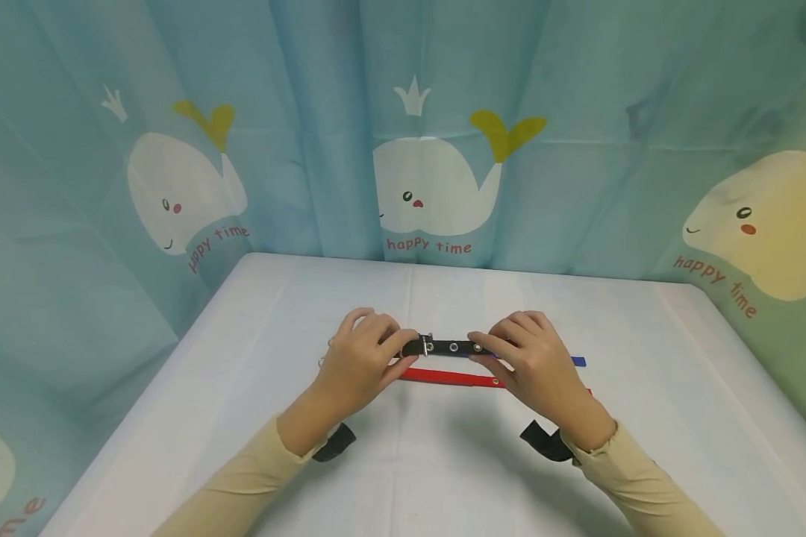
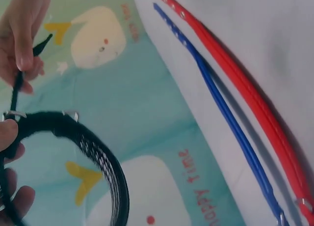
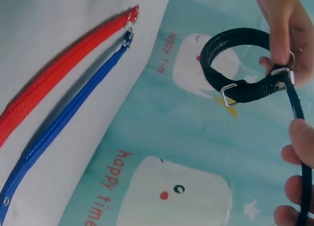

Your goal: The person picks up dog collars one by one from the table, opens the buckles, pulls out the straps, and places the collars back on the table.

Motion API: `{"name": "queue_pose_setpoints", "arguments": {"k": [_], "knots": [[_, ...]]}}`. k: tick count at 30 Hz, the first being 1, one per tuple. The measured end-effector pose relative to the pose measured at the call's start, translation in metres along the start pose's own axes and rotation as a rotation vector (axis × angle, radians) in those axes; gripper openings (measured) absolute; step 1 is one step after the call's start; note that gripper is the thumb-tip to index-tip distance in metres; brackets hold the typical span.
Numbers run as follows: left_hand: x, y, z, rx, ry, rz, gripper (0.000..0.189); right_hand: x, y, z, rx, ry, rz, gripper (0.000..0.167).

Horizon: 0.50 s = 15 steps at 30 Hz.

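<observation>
A black buckled collar is stretched level between my two hands above the table. My left hand pinches it at the metal buckle. On the other side, my right hand grips the eyelet-punched tail of the strap between thumb and fingers. The wrist views show the collar curved into a loop, its tail passing through the buckle; a second metal ring sits along the loop. Below it lie a red collar and a blue collar, side by side and laid out straight, partly covered by my hands in the head view.
The table has a white cover. A blue-green curtain printed with whales hangs behind and at both sides. Black bands show under each wrist.
</observation>
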<state>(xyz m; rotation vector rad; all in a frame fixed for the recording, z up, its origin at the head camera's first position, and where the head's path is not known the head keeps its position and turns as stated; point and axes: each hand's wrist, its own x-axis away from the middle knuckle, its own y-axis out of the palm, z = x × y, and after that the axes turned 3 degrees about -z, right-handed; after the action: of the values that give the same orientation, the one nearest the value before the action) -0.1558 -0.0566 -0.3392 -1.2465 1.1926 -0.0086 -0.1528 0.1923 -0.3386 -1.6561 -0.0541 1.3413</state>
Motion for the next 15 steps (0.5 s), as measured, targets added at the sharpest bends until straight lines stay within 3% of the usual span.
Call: {"name": "queue_pose_setpoints", "arguments": {"k": [5,15], "knots": [[-0.005,0.003,0.008,0.039,0.026,-0.015,0.024,-0.002,0.003,-0.007,0.007,0.016,-0.092,0.018],[-0.011,0.011,0.02,0.032,0.079,0.035,0.037,-0.01,0.007,-0.021,0.002,-0.02,-0.09,0.021]]}}
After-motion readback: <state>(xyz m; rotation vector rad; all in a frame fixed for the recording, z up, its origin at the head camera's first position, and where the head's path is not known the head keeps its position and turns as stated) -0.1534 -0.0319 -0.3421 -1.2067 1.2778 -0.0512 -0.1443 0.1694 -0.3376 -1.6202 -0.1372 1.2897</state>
